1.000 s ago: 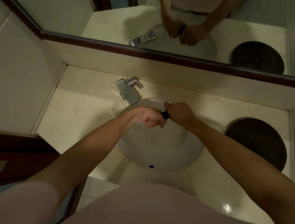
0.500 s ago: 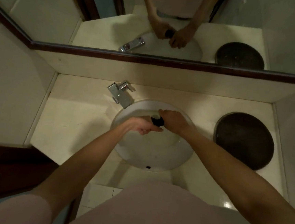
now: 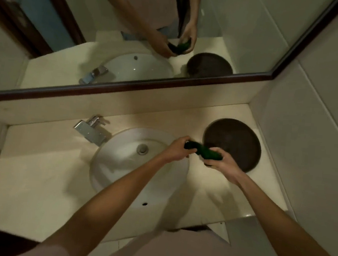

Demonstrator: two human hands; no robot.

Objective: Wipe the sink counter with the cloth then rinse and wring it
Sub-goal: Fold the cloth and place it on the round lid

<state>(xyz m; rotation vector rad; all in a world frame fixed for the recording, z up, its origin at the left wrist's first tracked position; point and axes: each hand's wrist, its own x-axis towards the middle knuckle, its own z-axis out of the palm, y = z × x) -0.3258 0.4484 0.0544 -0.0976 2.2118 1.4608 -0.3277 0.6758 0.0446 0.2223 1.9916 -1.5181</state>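
A dark green cloth (image 3: 204, 151), twisted into a short roll, spans between my two hands above the right rim of the white sink basin (image 3: 120, 164). My left hand (image 3: 177, 149) grips its left end and my right hand (image 3: 221, 163) grips its right end. The cream counter (image 3: 37, 169) surrounds the basin. The chrome tap (image 3: 92, 130) stands at the basin's back left, and no water is seen running from it.
A dark round tray (image 3: 238, 142) sits on the counter at the back right, just beyond my right hand. A mirror (image 3: 131, 32) with a dark wooden frame runs along the back wall. Tiled walls close in on the left and right.
Both hands with the cloth have moved from over the middle of the basin to its right rim, and more of the cloth shows between them. The view has swung left and tilted.
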